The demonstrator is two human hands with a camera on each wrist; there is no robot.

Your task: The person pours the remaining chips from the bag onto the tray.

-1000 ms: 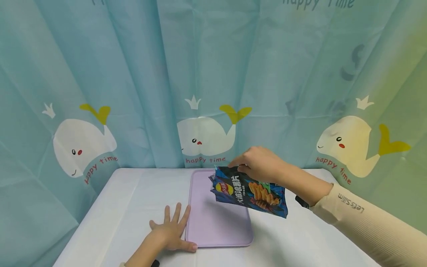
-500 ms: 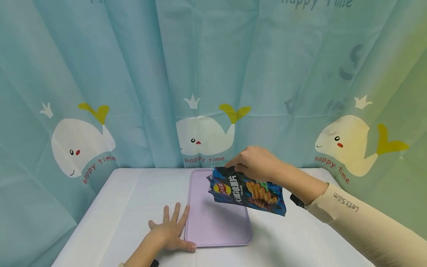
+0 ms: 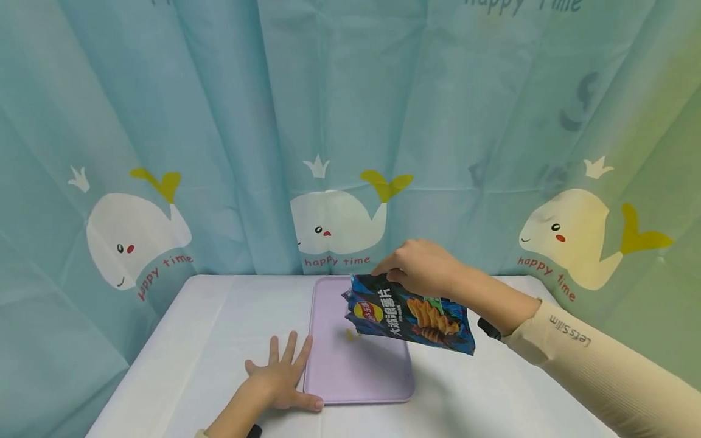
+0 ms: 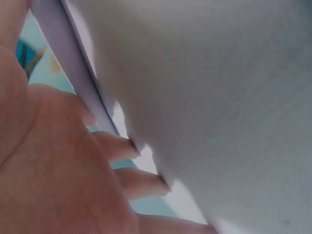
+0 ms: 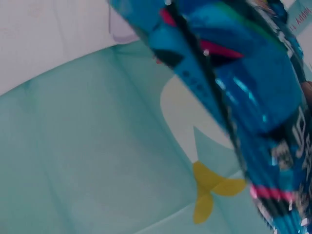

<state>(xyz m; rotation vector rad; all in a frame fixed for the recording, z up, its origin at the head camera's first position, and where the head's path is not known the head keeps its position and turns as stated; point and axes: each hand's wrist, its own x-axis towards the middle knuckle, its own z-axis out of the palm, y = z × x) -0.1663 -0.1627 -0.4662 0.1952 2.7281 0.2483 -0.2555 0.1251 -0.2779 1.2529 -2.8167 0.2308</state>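
A blue and black bag of potato chips (image 3: pixel 413 313) is tilted over the lilac tray (image 3: pixel 358 380), its ragged left end lower than the hand. My right hand (image 3: pixel 429 264) pinches the bag by its upper edge. Below that left end is a small yellowish piece, likely a chip (image 3: pixel 352 334), blurred; whether it touches the tray I cannot tell. My left hand (image 3: pixel 276 383) lies with spread, straight fingers along the tray's left edge, the thumb at the near corner. The left wrist view shows the palm (image 4: pixel 58 165) beside the tray's rim. Blue foil of the bag (image 5: pixel 253 92) fills the right wrist view's right side.
The tray lies on a white table (image 3: pixel 219 328). Behind the table hangs a light blue curtain (image 3: pixel 235 121) with printed whales. A beige sleeve (image 3: pixel 602 365) covers the right forearm, and a black wrist device (image 3: pixel 489 329) sits below it.
A small yellowish piece has appeared below the bag's left end, over the tray. The bag has shifted very slightly. The left hand keeps its place.
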